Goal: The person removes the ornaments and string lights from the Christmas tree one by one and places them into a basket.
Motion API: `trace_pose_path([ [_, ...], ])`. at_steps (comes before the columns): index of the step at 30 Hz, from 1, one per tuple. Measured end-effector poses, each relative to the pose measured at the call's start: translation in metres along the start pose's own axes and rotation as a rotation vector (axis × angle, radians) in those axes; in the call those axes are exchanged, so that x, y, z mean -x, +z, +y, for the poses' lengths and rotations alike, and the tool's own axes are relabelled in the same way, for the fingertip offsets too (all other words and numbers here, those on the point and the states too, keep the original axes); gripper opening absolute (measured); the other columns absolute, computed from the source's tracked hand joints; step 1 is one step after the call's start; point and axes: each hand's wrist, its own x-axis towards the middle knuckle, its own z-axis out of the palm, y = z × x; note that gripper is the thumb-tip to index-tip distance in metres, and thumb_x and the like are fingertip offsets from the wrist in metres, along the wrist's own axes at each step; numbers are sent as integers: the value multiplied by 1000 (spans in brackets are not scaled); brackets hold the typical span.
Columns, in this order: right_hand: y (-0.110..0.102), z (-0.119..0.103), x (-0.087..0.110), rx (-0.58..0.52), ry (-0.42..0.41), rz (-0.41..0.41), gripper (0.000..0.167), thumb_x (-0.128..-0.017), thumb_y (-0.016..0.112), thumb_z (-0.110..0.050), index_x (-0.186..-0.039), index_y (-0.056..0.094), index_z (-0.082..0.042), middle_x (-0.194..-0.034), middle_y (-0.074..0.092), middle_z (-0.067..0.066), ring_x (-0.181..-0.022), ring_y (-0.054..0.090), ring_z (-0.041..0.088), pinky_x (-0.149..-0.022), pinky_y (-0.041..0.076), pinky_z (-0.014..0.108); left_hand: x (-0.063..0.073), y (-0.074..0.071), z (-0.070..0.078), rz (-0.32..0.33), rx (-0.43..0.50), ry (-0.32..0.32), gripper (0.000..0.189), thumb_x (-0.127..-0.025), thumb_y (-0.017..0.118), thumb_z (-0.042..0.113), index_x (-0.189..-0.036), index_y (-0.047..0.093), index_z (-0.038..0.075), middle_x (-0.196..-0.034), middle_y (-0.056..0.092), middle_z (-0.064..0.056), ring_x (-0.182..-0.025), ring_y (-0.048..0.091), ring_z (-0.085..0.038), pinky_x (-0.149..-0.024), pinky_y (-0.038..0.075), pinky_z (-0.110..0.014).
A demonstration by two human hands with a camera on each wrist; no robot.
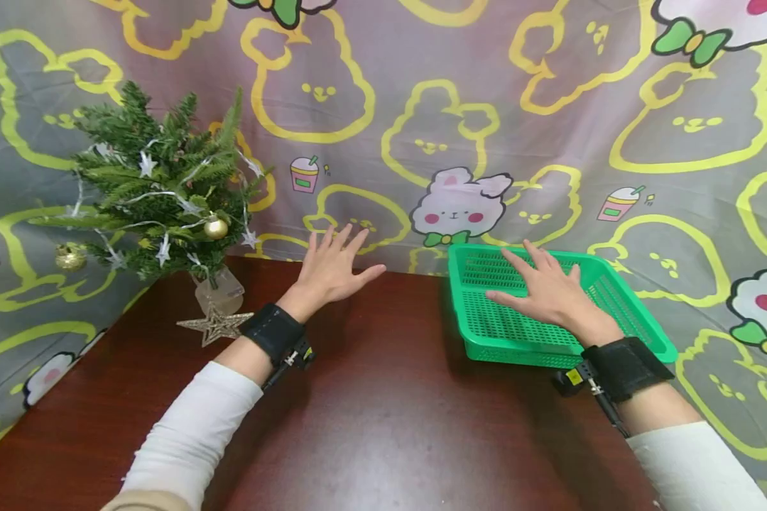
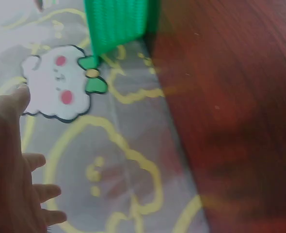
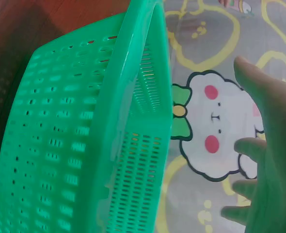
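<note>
My left hand [image 1: 334, 268] is held over the back of the table with fingers spread and nothing in it. In the head view it lies between a small Christmas tree [image 1: 166, 191] and a green plastic basket [image 1: 473, 350]. My right hand [image 1: 546, 287], fingers also spread and holding nothing, overlaps the basket in the head view. The right wrist view shows the basket's slotted wall and rim [image 3: 119, 111] to the left of that hand [image 3: 274, 160]. In the left wrist view, fingers [image 2: 47, 192] stretch out before the patterned cloth.
A gold glitter star [image 1: 214, 325] lies by the tree's pale base [image 1: 220, 292]. Gold balls [image 1: 216, 227] and a string of white stars hang on the tree. Behind the dark red wooden table [image 1: 383, 419] hangs a grey cloth [image 1: 371, 156] with cartoon rabbits.
</note>
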Motion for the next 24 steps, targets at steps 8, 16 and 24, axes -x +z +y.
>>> trace_pose_path([
  [8, 0, 1, 19, 32, -112, 6, 84, -89, 53, -70, -154, 36, -20, -156, 38, 21, -140, 38, 45, -103, 30, 76, 26, -25, 0, 67, 174, 193, 67, -96, 49, 61, -151, 42, 22, -153, 46, -5, -144, 40, -29, -122, 27, -51],
  [16, 7, 3, 45, -31, -246, 12, 63, -90, 64, -57, -138, 59, -16, -133, 65, 12, -119, 62, 34, -94, 53, 56, 70, -41, -16, 149, 276, 355, 46, -97, 61, 42, -138, 57, 20, -135, 62, -2, -127, 57, -21, -106, 49, -45],
  [24, 16, 15, 69, -25, -316, 90, 43, -86, 74, -46, -120, 72, -20, -112, 75, -2, -92, 71, 18, -73, 58, 40, 109, -43, -36, 260, 347, 467, 30, -93, 70, 21, -122, 66, 16, -104, 72, 3, -92, 68, -8, -74, 57, -29],
])
